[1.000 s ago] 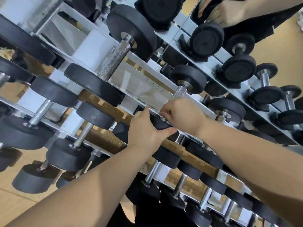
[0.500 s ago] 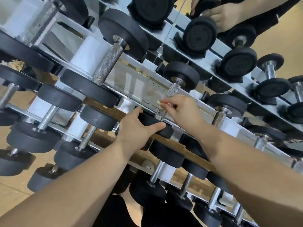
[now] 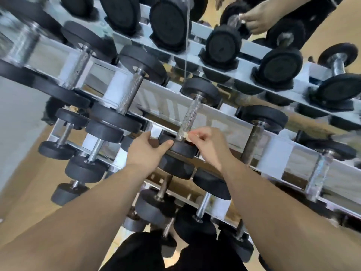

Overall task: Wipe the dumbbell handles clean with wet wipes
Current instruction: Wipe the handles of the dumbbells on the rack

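A gym: racked dumbbells (image 3: 130,95) (mirror (image 3: 346,26) behind them).

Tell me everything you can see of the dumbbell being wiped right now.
The dumbbell lies across the rack, handle pointing away from the camera. Two round black heads, rubber by the look, join a shiny knurled metal handle. The left hand grips the near head; the right hand pinches a small pale wipe against the handle's near end.

Rack (image 3: 281,155) in front of me is shiny metal, tiered. Black-headed dumbbells (image 3: 130,92) sit across its rails, row under row.
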{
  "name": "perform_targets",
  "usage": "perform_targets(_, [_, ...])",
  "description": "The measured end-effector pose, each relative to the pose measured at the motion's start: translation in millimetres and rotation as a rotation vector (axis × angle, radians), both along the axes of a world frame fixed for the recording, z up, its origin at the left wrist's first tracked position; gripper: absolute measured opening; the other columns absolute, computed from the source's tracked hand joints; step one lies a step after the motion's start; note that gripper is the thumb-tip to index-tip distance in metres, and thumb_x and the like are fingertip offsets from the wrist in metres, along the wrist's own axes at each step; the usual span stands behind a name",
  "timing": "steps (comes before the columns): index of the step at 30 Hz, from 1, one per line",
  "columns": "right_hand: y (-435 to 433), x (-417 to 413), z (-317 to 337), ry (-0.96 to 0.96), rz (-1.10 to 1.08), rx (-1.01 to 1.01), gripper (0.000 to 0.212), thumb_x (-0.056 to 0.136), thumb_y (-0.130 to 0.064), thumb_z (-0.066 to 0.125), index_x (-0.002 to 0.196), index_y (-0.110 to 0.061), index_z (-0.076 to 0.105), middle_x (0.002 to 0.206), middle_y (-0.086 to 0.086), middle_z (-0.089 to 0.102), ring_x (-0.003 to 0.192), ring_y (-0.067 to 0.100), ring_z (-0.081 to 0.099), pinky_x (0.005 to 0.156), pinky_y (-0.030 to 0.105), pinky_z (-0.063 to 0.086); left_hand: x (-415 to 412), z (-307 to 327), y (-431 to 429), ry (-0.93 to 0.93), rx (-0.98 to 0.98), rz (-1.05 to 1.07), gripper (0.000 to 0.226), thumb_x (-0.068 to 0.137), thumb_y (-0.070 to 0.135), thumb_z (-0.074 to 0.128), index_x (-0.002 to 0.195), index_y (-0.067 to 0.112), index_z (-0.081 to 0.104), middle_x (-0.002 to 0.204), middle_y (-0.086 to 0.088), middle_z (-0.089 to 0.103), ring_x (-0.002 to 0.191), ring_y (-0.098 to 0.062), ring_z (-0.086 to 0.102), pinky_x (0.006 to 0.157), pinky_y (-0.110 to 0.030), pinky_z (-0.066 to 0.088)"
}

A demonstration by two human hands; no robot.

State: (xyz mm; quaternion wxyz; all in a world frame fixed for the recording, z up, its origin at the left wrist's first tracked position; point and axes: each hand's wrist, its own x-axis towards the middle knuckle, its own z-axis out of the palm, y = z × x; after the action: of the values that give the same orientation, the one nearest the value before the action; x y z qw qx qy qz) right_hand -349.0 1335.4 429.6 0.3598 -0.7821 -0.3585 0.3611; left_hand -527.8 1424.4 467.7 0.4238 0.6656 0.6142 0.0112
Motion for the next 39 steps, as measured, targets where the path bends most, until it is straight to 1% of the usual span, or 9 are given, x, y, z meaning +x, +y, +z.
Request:
perform_targets(5, [1,-28,26,-0.005,-0.100,0.136,0.011,0.094,-0.029,0.067,0.095,-0.026,0.078,0.084,-0.016,0.068,0.079,-0.002,0.060,0.064,0.005,0.039,-43,23,-13,0.088,0.042,-0.066,0.052,0.093,0.046,0.067,0.136,0.018,0.059,0.137,-0.005,0.062,0.124,-0.026,0.058,0.098,-0.031,0.042])
perform_targets(10, [13,-99,37,0.077,-0.170,0.160,0.012,0.094,-0.027,0.068,0.084,-0.029,0.074,0.075,-0.008,0.066,0.066,0.002,0.054,0.062,0.011,0.040,-121,27,8,0.148,0.083,-0.119,0.042,0.093,0.045,0.066,0.128,0.023,0.061,0.124,-0.005,0.064,0.104,-0.031,0.065,0.087,-0.036,0.051])
perform_targets(12, [21,-135,36,0.050,-0.154,0.175,0.013,0.093,-0.025,0.068,0.081,-0.029,0.073,0.075,-0.006,0.067,0.067,0.002,0.055,0.065,0.018,0.042,-154,28,26,0.086,0.082,-0.061,0.041,0.090,0.045,0.068,0.124,0.022,0.063,0.125,-0.006,0.064,0.101,-0.033,0.067,0.090,-0.045,0.056])
perform_targets(15, [32,-191,36,-0.071,-0.167,0.127,0.013,0.092,-0.030,0.066,0.087,-0.026,0.077,0.082,-0.009,0.071,0.078,0.005,0.061,0.071,0.025,0.047,-210,29,51,0.018,0.041,-0.059,0.045,0.086,0.048,0.070,0.122,0.022,0.064,0.122,-0.006,0.066,0.107,-0.034,0.065,0.094,-0.045,0.055])
perform_targets(19, [44,-266,39,-0.023,-0.318,0.105,0.013,0.090,-0.036,0.072,0.093,-0.024,0.077,0.064,-0.022,0.062,0.062,-0.003,0.054,0.064,0.016,0.040,-285,32,79,0.000,0.013,-0.163,0.044,0.090,0.044,0.071,0.121,0.013,0.062,0.114,-0.001,0.061,0.103,-0.026,0.060,0.080,-0.029,0.043])
perform_targets(22, [52,-304,51,-0.037,-0.351,0.108,0.018,0.089,-0.038,0.073,0.094,-0.022,0.078,0.064,-0.020,0.060,0.060,-0.004,0.053,0.060,0.010,0.037,-320,39,100,-0.007,0.017,-0.176,0.044,0.091,0.042,0.070,0.120,0.010,0.063,0.119,-0.010,0.067,0.096,-0.029,0.062,0.076,-0.029,0.046])
perform_targets(29, [65,-335,77,-0.038,-0.401,0.092,0.014,0.088,-0.041,0.072,0.091,-0.028,0.077,0.085,-0.016,0.071,0.080,-0.001,0.061,0.071,0.016,0.042,-328,65,118,-0.133,0.039,-0.244,0.044,0.094,0.041,0.067,0.126,0.012,0.062,0.122,-0.003,0.062,0.102,-0.017,0.053,0.082,-0.025,0.034])
perform_targets(34, [55,-323,74,0.026,-0.435,0.107,0.016,0.089,-0.041,0.071,0.094,-0.027,0.077,0.072,-0.016,0.064,0.068,0.001,0.056,0.066,0.018,0.042,-322,66,105,-0.101,0.017,-0.224,0.046,0.095,0.041,0.066,0.132,0.016,0.059,0.131,-0.003,0.059,0.107,-0.020,0.054,0.087,-0.027,0.037])
perform_targets(39, [22,-315,72,0.119,-0.470,0.113,0.011,0.093,-0.027,0.065,0.094,-0.027,0.076,0.076,-0.006,0.071,0.061,0.003,0.055,0.056,0.016,0.046,-316,67,70,-0.042,0.019,-0.235,0.051,0.095,0.043,0.065,0.137,0.016,0.055,0.142,-0.006,0.055,0.114,-0.027,0.061,0.084,-0.029,0.041])
